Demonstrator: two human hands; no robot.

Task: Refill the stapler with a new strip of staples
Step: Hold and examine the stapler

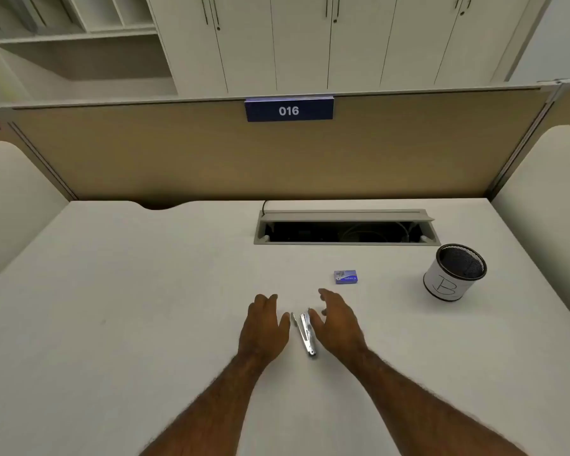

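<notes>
Stapler [306, 334], a small metal one, lies at lower centre of the frame on the white desk [145, 291], between the left hand [264, 327] and right hand [338, 324], both spread and grasping nothing. It appears hinged open, though whether staples are loaded cannot be told; the blue staple box [345, 277] sits shut just above, so loading seems unfinished. Bare desk surrounds the work; the mesh cup [454, 272] at right and the cable hatch [346, 227] above stand well apart.

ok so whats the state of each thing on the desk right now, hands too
stapler: lying on the desk between the hands, hinged open, held by neither hand
staple box: lying flat, closed, untouched
mesh pen cup: upright, looks empty
cable tray lid: raised, opening exposed
left hand: fingers open, empty
right hand: fingers open, empty
</notes>
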